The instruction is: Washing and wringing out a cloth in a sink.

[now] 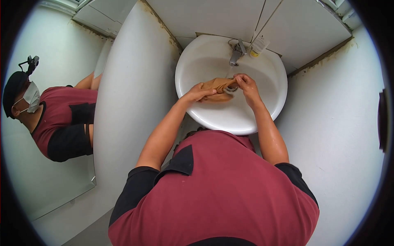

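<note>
A bunched brown cloth (219, 90) hangs between both hands over the bowl of a white washbasin (262, 88). My left hand (198, 93) is closed on its left side, with the thumb lying on top. The cloth's right edge is pinched in the fingers of my right hand (247, 85). A thin stream of water seems to fall from the metal faucet (238, 52) just beyond the cloth. Folds of the fabric hide the fingers underneath and the middle of the bowl.
A white tube with a yellow cap (258, 45) stands on the basin's back rim, right of the faucet. Walls close in on both sides (135, 82). A mirror (57, 180) on the left reflects the wearer's upper body. Tiles (217, 18) line the back.
</note>
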`<control>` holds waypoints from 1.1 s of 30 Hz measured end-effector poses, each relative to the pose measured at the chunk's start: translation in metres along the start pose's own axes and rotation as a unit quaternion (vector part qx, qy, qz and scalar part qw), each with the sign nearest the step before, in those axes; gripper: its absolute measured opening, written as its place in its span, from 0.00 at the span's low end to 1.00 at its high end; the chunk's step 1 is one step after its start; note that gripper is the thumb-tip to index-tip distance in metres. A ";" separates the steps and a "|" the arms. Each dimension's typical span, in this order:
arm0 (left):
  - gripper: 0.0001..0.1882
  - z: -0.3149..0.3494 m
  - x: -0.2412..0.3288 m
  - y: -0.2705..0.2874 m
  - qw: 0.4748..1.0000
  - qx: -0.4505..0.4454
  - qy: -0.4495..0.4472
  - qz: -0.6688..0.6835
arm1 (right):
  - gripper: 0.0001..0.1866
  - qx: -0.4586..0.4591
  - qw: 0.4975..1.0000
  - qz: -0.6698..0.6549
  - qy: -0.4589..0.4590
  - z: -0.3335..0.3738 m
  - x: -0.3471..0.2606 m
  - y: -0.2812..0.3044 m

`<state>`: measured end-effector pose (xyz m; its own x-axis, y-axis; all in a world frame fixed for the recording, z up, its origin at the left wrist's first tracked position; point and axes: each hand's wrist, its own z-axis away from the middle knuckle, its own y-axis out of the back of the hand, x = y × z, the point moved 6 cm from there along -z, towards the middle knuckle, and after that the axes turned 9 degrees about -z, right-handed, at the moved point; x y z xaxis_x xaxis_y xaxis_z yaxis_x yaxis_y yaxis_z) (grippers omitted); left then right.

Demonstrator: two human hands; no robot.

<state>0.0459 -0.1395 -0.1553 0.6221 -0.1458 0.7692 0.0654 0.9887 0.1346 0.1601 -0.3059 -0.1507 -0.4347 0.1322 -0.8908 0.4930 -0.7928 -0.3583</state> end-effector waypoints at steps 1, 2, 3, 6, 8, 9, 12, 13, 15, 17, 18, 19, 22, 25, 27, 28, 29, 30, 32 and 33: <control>0.15 0.000 -0.003 0.004 0.998 0.010 0.001 0.064 | 0.10 0.004 0.999 -0.039 0.027 0.006 -0.005 0.001; 0.15 0.000 -0.006 0.007 0.992 0.019 0.002 0.128 | 0.10 0.008 0.996 -0.077 0.053 0.013 -0.009 0.003; 0.15 -0.002 -0.009 0.009 0.981 0.028 0.003 0.191 | 0.09 0.011 0.990 -0.116 0.080 0.019 -0.014 0.006; 0.16 -0.005 -0.008 0.018 0.974 0.077 -0.044 0.206 | 0.10 -0.064 0.986 -0.144 0.063 0.037 -0.016 0.007; 0.17 -0.006 -0.007 0.027 0.964 0.126 -0.085 0.217 | 0.09 -0.143 0.988 -0.057 -0.028 0.047 -0.006 -0.004; 0.17 -0.006 -0.005 0.027 0.963 0.127 -0.088 0.220 | 0.09 -0.144 0.988 -0.053 -0.028 0.050 -0.007 -0.006; 0.19 -0.005 0.012 0.024 0.936 0.160 -0.178 0.259 | 0.10 -0.251 0.958 0.077 -0.113 0.061 0.002 -0.024; 0.20 -0.002 0.016 0.027 0.924 0.172 -0.207 0.270 | 0.11 -0.285 0.940 0.120 -0.141 0.063 0.006 -0.029; 0.19 0.001 0.020 0.024 0.930 0.152 -0.208 0.261 | 0.11 -0.203 0.968 0.126 -0.071 0.050 0.003 -0.038; 0.18 0.003 0.022 0.014 0.942 0.113 -0.207 0.241 | 0.11 -0.032 0.988 0.131 0.070 0.036 -0.005 -0.040; 0.17 0.003 0.023 0.011 0.947 0.094 -0.206 0.230 | 0.10 0.054 0.980 0.131 0.139 0.034 -0.011 -0.034; 0.17 0.003 0.023 0.012 0.947 0.094 -0.205 0.230 | 0.10 0.053 0.980 0.131 0.139 0.030 -0.008 -0.035; 0.14 0.004 0.024 0.009 0.955 0.052 -0.190 0.220 | 0.13 0.080 0.996 0.029 0.016 0.014 0.011 -0.027; 0.13 0.002 0.015 0.024 0.954 0.063 -0.179 0.232 | 0.14 0.157 0.982 -0.100 -0.037 0.016 0.025 -0.003; 0.12 -0.001 0.001 0.039 0.946 0.101 -0.164 0.259 | 0.14 0.179 0.981 -0.073 0.015 0.017 0.025 0.030; 0.12 -0.002 -0.005 0.042 0.942 0.120 -0.156 0.273 | 0.15 0.202 0.976 -0.047 0.068 0.019 0.025 0.044; 0.12 -0.001 -0.006 0.041 0.942 0.120 -0.153 0.275 | 0.15 0.202 0.976 -0.046 0.065 0.023 0.021 0.041; 0.13 0.003 -0.006 0.041 0.949 0.133 -0.144 0.247 | 0.14 0.201 0.974 -0.086 0.060 0.030 0.008 0.030; 0.15 0.007 -0.001 0.041 0.962 0.153 -0.125 0.188 | 0.13 0.203 0.963 -0.167 0.053 0.043 -0.024 0.005; 0.17 0.007 0.004 0.039 0.968 0.158 -0.119 0.155 | 0.13 0.207 0.954 -0.208 0.054 0.047 -0.032 -0.002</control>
<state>0.0453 -0.1013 -0.1422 0.3745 0.1161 0.9199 -0.3609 0.9321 0.0293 0.1376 -0.3363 -0.1082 -0.4366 0.5302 -0.7268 -0.0554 -0.8222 -0.5665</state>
